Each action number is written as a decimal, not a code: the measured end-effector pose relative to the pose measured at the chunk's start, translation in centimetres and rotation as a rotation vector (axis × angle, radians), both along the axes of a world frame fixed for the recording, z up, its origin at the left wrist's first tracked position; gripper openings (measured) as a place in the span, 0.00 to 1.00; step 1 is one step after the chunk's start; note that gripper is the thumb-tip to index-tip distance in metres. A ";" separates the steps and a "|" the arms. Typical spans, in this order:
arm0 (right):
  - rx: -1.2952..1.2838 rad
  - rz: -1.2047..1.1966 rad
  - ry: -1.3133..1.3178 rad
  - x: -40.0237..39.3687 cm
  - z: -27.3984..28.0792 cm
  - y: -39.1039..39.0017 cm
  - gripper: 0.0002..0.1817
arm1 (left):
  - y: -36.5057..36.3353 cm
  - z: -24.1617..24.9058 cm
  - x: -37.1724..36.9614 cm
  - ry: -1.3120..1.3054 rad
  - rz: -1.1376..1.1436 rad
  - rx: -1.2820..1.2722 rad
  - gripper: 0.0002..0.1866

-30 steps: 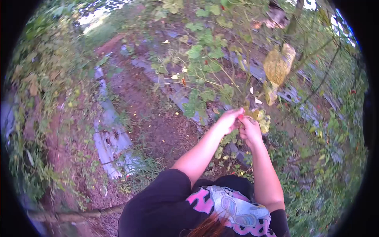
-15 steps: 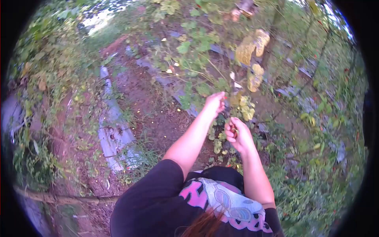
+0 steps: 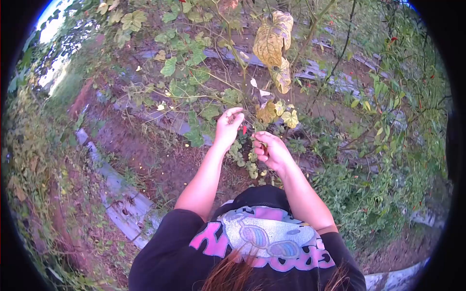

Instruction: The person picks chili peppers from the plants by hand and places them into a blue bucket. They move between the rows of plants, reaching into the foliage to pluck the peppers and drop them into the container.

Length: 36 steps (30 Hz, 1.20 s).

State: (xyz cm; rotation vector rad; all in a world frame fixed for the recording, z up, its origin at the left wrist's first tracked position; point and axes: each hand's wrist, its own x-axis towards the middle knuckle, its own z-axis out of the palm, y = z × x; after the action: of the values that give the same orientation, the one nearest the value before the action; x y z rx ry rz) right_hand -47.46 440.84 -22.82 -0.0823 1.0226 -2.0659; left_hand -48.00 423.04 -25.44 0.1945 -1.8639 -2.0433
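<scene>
My left hand [image 3: 229, 128] is raised among the vines, its fingers curled and the thumb bent toward the forefinger. Whatever lies between those fingertips is too small to tell. Just right of it a small red chili pepper [image 3: 244, 129] hangs in the gap between my hands. Lower and to the right, my right hand [image 3: 272, 152] is closed, with a small dark reddish-green thing [image 3: 264, 147] showing inside its curled fingers. Yellowing leaves [image 3: 290, 118] hang just above the right hand, and small green leaves [image 3: 238, 154] grow below the two hands.
Large dry yellow leaves [image 3: 273, 41] hang ahead from a stem. A strip of grey plastic sheeting [image 3: 127, 211] runs along the soil at left. Dense green pepper plants [image 3: 357, 196] with scattered red fruit fill the right side. Thin branches [image 3: 342, 51] cross the upper right.
The view has shifted, so hands and plants appear farther left. My left hand has turned, its fingers curled in, and the red chili now shows below its fingertips. My right hand stays closed.
</scene>
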 end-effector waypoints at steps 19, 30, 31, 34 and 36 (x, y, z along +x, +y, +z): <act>0.100 -0.379 0.043 3.0 -1.5 -7.1 0.02 | -2.4 -0.6 1.5 -0.027 -0.247 0.354 0.15; 0.158 -0.405 0.345 7.9 1.5 -7.4 0.03 | -3.5 -1.1 -1.4 -0.004 -0.114 0.355 0.15; 0.078 -0.354 0.294 8.6 1.8 -7.3 0.03 | -4.3 0.3 -1.3 -0.030 -0.159 0.421 0.14; -0.128 -0.313 0.047 8.5 1.4 -6.5 0.04 | -7.1 4.5 0.7 -0.322 -0.398 0.180 0.23; -0.179 -0.330 -0.042 7.7 -0.1 -5.0 0.06 | -11.3 6.1 3.0 -0.344 -0.550 -0.085 0.29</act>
State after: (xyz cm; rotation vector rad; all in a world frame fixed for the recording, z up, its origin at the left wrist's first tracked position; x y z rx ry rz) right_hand -39.81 435.87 -22.91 0.0416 0.8686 -2.4462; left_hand -45.05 411.78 -19.30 0.0056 -2.4223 -2.3911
